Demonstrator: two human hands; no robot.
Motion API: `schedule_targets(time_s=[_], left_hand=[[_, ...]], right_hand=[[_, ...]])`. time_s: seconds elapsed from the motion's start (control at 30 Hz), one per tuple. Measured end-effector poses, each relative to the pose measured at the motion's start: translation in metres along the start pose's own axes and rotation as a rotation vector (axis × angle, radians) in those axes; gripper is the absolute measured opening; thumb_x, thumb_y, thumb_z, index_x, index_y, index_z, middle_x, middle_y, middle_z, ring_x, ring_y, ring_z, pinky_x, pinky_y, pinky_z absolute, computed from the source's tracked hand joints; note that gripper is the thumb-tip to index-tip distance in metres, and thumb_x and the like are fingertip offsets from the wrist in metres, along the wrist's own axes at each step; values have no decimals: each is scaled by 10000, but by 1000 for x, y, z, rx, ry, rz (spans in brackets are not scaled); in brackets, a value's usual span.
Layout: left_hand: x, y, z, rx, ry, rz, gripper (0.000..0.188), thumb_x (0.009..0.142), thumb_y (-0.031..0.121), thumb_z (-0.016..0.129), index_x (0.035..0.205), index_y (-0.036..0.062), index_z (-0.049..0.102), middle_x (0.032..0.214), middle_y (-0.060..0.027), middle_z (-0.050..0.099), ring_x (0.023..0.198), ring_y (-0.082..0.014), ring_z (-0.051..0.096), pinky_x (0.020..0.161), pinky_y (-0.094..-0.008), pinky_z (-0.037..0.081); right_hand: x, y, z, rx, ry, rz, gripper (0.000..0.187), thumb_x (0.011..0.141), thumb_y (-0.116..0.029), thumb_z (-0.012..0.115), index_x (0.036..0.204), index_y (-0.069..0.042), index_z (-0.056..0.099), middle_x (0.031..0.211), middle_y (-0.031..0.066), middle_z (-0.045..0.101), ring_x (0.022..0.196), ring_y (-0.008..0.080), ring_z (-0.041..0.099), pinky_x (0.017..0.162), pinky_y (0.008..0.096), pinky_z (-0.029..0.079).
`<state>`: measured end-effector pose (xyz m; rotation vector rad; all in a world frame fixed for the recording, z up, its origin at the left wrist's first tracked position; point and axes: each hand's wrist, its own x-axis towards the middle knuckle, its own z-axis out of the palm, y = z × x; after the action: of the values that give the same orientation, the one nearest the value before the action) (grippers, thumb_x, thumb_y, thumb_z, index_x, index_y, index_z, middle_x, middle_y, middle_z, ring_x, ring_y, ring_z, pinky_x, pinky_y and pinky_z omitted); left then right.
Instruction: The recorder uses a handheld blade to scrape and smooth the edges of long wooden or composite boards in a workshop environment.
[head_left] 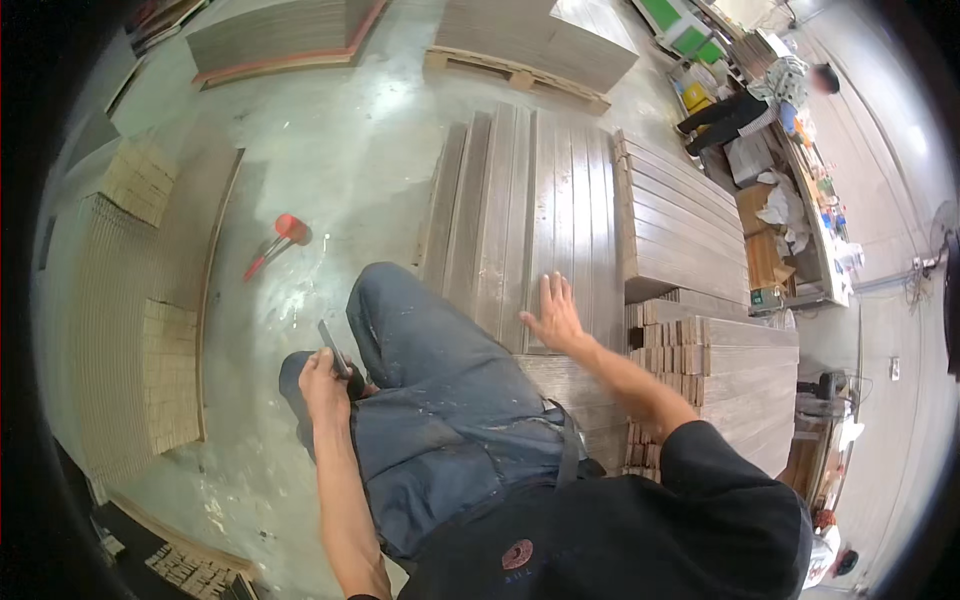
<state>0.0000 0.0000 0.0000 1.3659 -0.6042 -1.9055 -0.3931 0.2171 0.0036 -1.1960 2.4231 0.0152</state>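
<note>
- Left hand (324, 385): closed around a flat grey tool (332, 340), whose free end pointed forward, clear of the fingers; the portion inside the grip could not be made out.
- Right hand (555, 315): unclenched, grasping nothing; fingers spread, palm down on the planks, thumb out to the left.
- Planks (575, 200): grey-brown, long, laid side by side beneath and ahead of the right hand; far ends uneven, well forward of the fingertips; left long edge between the two hands.
- Trousers (430, 340): dark blue, between the hands; one knee near the planks' left edge, limiting the room there.
- Mallet (287, 228): red, on the floor ahead of the left hand, well apart from it; handle angled back and leftward.
- Floor (250, 350): pale, shiny; open room from the left hand across to the board stack, and forward past the mallet.
- Board stack (110, 300): well left of the left hand; its long right edge faced that hand.
- Neighbouring stack (685, 215): ahead and right of the right hand, just beside the planks.
- Lower stack (750, 370): right of the right forearm; staggered ends faced it, near, narrowing the room on that side.
- Pallet (520, 75): wooden, loaded, far ahead of the right hand; a band of floor lay before its near edge.
- Surface (835, 285): long, cluttered, far right of the right hand; a person (785, 82) stood at it.
</note>
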Motion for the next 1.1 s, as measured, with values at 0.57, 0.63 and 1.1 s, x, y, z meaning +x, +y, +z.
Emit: schedule_targets(time_s=[0.57,0.63,1.1], left_hand=[[2,-5,-6,-2,25,42,145,1039,108,593,1043,-35,618,850,-116,674,737,-213,662,640,-323,525],[0,-3,-7,17,45,41,146,1041,110,589,1047,-33,622,867,-112,679,745,-212,669,637,-320,526],[-5,7,23,282,80,16,99,953,72,644,869,20,633,766,-50,598,703,-189,585,651,-337,476]], right_hand=[[50,-6,38,-38,420,-179,625,963,-84,492,1550,46,323,1628,328,204,1499,506,211,1217,602,209],[60,-4,40,0,433,-198,606,946,-54,484,1533,40,365,1625,325,215,1495,507,218,1215,605,211],[121,-10,5,154,514,-274,661,852,32,499,1505,54,404,1611,317,266,1522,486,215,1244,606,185]])
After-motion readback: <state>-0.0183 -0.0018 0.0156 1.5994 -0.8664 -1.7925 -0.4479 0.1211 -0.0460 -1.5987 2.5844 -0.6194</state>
